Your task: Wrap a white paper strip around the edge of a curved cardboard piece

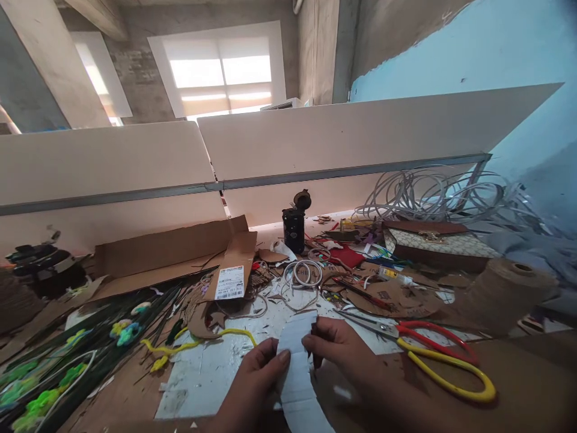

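Note:
A strip of white cardboard point(299, 385) runs upright between my two hands, with crease lines across it and a ragged right edge. My left hand point(260, 376) pinches its left edge, thumb on the front face. On the opposite edge, a little higher, my right hand point(338, 349) grips it between thumb and fingers. Scissors point(419, 346) with one red and one yellow handle lie just right of my right hand, blades pointing left. Beyond my left hand, a yellow fuzzy stem point(234, 332) stretches over the work surface.
An open brown cardboard box point(171, 249) stands back left. A black canister point(294, 230) with its lid up is at the back. White cord point(308, 273), a patterned handbag point(442, 243), a brown roll point(505, 294) and coiled tubing point(419, 192) crowd the right. Fuzzy flowers point(125, 332) lie left.

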`<state>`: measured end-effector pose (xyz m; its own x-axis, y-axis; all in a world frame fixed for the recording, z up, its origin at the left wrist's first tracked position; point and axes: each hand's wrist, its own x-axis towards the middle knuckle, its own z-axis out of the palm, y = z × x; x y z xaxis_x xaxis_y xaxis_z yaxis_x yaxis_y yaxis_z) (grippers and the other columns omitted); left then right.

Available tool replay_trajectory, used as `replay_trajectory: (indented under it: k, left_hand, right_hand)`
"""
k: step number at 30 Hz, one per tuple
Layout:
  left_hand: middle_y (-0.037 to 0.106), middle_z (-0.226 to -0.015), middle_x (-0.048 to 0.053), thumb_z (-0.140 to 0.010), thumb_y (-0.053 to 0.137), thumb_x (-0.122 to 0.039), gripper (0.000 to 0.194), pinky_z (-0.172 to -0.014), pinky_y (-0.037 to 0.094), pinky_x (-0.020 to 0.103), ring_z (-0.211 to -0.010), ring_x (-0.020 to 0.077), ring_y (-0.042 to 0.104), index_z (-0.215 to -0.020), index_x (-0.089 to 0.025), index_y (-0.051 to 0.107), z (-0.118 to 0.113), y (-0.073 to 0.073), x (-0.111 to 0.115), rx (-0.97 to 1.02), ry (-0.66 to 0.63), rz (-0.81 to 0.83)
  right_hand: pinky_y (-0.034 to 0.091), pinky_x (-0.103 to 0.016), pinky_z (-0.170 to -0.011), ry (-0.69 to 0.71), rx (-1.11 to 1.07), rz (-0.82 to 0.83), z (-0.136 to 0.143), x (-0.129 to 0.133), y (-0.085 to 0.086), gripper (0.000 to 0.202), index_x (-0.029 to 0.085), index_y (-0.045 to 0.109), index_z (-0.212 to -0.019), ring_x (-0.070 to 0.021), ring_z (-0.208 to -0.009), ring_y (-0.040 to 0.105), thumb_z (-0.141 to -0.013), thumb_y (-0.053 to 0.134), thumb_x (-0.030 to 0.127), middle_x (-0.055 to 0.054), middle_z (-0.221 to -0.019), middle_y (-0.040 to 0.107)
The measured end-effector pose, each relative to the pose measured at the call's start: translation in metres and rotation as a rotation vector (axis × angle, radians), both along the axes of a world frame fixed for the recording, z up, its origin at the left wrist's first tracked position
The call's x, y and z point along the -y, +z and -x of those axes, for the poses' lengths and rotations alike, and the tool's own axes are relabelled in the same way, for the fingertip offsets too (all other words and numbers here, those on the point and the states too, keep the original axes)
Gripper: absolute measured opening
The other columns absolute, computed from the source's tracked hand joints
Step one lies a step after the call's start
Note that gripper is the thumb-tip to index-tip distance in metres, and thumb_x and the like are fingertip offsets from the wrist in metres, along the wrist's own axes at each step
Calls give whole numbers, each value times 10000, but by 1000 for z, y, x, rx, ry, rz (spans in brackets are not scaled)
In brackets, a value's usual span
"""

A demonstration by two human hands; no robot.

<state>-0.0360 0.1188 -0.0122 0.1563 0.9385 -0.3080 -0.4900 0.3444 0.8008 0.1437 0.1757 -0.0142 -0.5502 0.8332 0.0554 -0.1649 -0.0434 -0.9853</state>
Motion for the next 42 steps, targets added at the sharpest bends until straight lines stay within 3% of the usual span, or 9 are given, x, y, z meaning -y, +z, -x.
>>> replay_trajectory:
  k: [5, 10, 16, 22, 27, 32, 42]
  left_hand:
    - [771, -770, 85, -676, 873, -286, 287, -600, 479, 271, -711, 235, 714, -889, -159, 729, -1, 0, 1, 101, -27, 48]
    - [766, -757, 84, -631, 903, -314, 307, -608, 480, 255, -698, 217, 709, -828, -146, 738, 1, 2, 0, 66, 4, -1]
    - [768, -825, 96, -645, 892, -308, 311, -636, 485, 257, -683, 194, 693, -865, -146, 742, -2, 6, 3, 33, -17, 16]
    - [760, -809, 80, -659, 880, -298, 289, -657, 477, 260, -683, 187, 675, -874, -163, 741, -3, 4, 5, 87, 16, 23]
    - [746, -787, 69, -649, 884, -350, 299, -638, 467, 258, -675, 177, 637, -828, -159, 740, -1, -4, -1, -66, 64, -86]
    - [713, -787, 49, -657, 870, -400, 328, -690, 480, 282, -724, 192, 621, -856, -175, 738, -5, 2, 2, -94, 33, -117]
    - [566, -632, -10, -723, 802, -467, 343, -598, 389, 234, -621, 140, 470, -667, -175, 630, 4, 11, 4, -279, 62, -213]
  right_hand:
    - [458, -257, -614, 50, -44, -5, -1, -2, 2, 385, 122, 702, -789, -138, -635, 588, -798, 737, 504, -28, -723, 651]
    - [467, -252, -613, 81, -92, -27, -1, -5, 6, 425, 129, 703, -811, -126, -610, 588, -846, 673, 551, -22, -720, 639]
    - [439, -230, -567, -21, -48, -4, -4, -9, -2, 416, 126, 687, -783, -122, -596, 574, -793, 739, 538, -20, -676, 646]
    - [447, -237, -544, 56, -57, -31, -4, -11, 0, 461, 120, 699, -777, -124, -549, 595, -838, 667, 576, -29, -672, 656]
    - [454, -241, -568, 19, -48, -12, -4, -11, 0, 458, 140, 700, -833, -124, -570, 600, -839, 654, 595, -29, -727, 657]
    - [443, -241, -565, -52, -10, 7, -5, -13, -3, 445, 149, 689, -788, -123, -571, 547, -746, 753, 587, -1, -645, 608]
    - [440, -257, -626, 24, 17, -10, -5, -1, 3, 340, 153, 677, -744, -146, -643, 564, -803, 732, 483, -10, -670, 625]
